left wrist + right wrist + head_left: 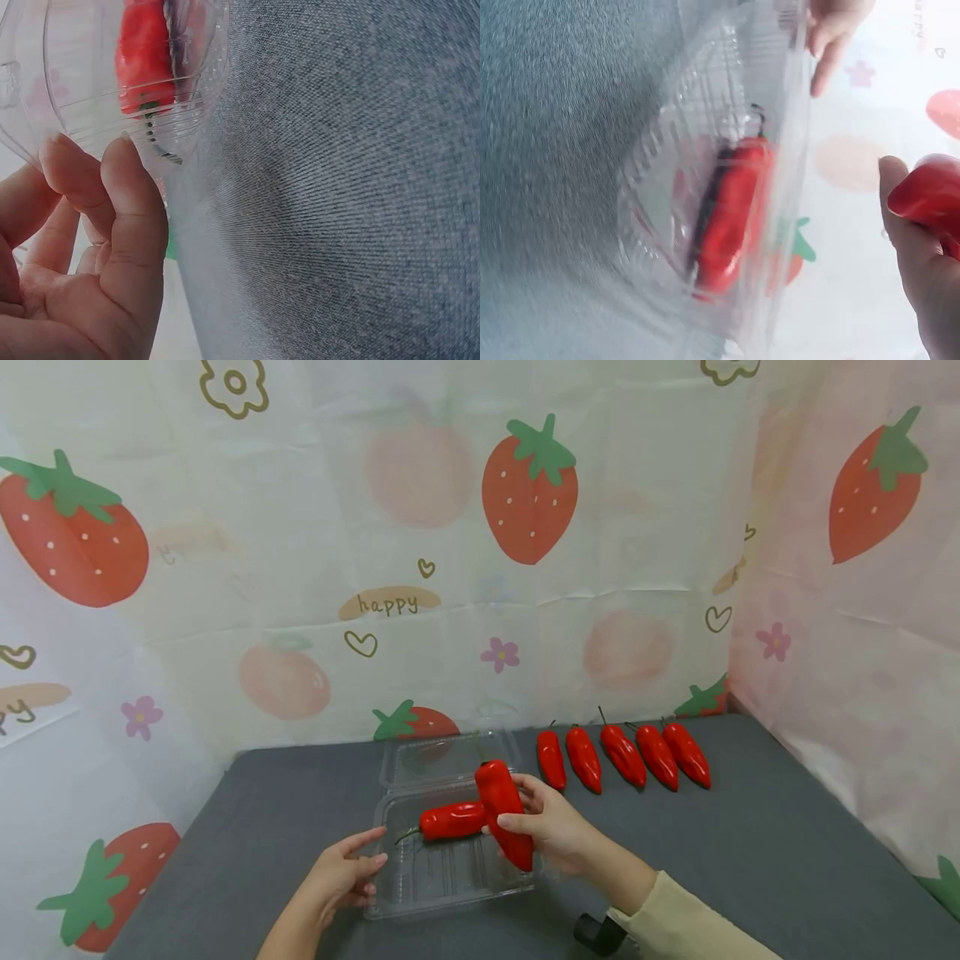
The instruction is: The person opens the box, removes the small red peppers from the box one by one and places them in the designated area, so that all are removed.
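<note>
In the head view my right hand (558, 827) grips a red chili pepper (504, 810), thumb on the near side, over the right part of a clear plastic container (450, 889). Another red chili pepper (452, 821) lies inside, its dark stem toward the left; the right wrist view shows this inner pepper (735, 217) through the clear wall. My left hand (341, 872) is beside the container's left side with fingers loosely extended. In the left wrist view, the fingertips (124, 154) are right at the container's edge (135, 105).
The container's hinged clear lid (450, 760) lies folded back behind it. Several red chili peppers (621, 756) lie in a row at the back right of the grey tabletop (735, 860). A strawberry-printed cloth (465, 685) hangs behind. A black strap piece (598, 933) is by the right sleeve.
</note>
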The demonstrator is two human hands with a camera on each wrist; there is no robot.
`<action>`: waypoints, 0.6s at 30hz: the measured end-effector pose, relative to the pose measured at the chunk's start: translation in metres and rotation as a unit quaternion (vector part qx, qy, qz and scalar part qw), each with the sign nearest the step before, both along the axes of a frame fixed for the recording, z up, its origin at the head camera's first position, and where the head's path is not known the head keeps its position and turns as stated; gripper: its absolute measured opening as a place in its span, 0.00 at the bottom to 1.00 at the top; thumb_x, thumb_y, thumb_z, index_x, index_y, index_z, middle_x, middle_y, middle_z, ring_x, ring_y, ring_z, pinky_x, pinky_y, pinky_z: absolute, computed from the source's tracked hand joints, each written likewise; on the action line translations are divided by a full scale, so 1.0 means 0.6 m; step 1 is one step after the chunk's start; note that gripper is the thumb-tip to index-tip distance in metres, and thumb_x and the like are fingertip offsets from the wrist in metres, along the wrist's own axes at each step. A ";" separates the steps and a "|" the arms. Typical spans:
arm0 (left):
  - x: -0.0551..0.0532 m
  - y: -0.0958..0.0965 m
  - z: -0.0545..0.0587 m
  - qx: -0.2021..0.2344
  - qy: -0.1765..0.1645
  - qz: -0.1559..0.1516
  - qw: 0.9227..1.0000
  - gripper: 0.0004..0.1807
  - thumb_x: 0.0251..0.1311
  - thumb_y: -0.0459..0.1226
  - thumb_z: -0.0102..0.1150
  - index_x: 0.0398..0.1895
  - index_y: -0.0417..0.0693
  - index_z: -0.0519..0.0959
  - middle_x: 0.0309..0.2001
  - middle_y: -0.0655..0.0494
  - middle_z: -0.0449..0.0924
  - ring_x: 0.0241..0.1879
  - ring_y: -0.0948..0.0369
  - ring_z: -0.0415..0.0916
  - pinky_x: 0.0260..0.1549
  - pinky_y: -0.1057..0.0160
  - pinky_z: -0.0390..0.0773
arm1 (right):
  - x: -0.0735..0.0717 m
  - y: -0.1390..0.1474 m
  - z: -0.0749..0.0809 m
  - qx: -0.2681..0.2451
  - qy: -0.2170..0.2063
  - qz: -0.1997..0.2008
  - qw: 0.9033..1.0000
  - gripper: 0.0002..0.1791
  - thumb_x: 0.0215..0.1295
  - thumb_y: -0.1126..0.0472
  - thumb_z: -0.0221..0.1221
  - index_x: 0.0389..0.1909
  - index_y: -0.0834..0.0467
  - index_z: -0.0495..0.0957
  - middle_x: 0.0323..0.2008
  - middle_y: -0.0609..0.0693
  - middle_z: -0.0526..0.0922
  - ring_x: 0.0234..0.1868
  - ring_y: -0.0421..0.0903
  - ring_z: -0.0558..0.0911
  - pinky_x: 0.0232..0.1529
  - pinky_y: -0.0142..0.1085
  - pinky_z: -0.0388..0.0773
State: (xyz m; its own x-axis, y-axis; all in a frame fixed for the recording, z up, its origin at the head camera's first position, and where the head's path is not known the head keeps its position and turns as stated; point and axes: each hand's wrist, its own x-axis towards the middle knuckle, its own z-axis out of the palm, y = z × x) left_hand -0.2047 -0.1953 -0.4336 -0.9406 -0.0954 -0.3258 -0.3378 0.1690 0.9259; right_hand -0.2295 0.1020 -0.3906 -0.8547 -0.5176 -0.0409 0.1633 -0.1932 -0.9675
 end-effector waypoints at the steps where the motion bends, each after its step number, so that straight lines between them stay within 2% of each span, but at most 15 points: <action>1: 0.000 0.000 0.000 -0.001 -0.001 0.000 1.000 0.29 0.63 0.30 0.60 0.68 0.36 0.66 0.22 0.56 0.68 0.16 0.64 0.70 0.17 0.65 0.73 | 0.000 0.004 0.003 0.000 0.001 0.001 1.000 0.38 0.67 0.67 0.59 0.72 0.65 0.49 0.65 0.66 0.62 0.50 0.58 0.81 0.47 0.53 0.78; 5: -0.001 0.001 0.000 -0.003 -0.003 0.001 1.000 0.29 0.63 0.30 0.60 0.68 0.37 0.66 0.22 0.56 0.68 0.16 0.63 0.70 0.17 0.65 0.73 | 0.000 0.017 0.012 0.002 0.015 0.000 1.000 0.41 0.67 0.68 0.59 0.73 0.64 0.45 0.66 0.67 0.60 0.53 0.63 0.79 0.48 0.50 0.78; 10: -0.001 0.000 -0.001 0.000 0.002 -0.003 1.000 0.29 0.63 0.30 0.60 0.68 0.36 0.66 0.22 0.55 0.67 0.15 0.63 0.70 0.17 0.65 0.74 | -0.002 0.030 0.017 0.013 0.036 -0.010 0.999 0.41 0.67 0.66 0.59 0.74 0.62 0.45 0.65 0.67 0.62 0.54 0.61 0.78 0.52 0.50 0.75; 18: 0.000 0.000 -0.003 0.003 0.006 -0.001 1.000 0.29 0.63 0.30 0.59 0.68 0.36 0.66 0.21 0.56 0.67 0.15 0.64 0.70 0.17 0.66 0.73 | 0.000 0.050 0.021 0.067 0.040 -0.066 0.995 0.41 0.66 0.65 0.60 0.75 0.60 0.48 0.64 0.66 0.63 0.58 0.58 0.71 0.52 0.49 0.75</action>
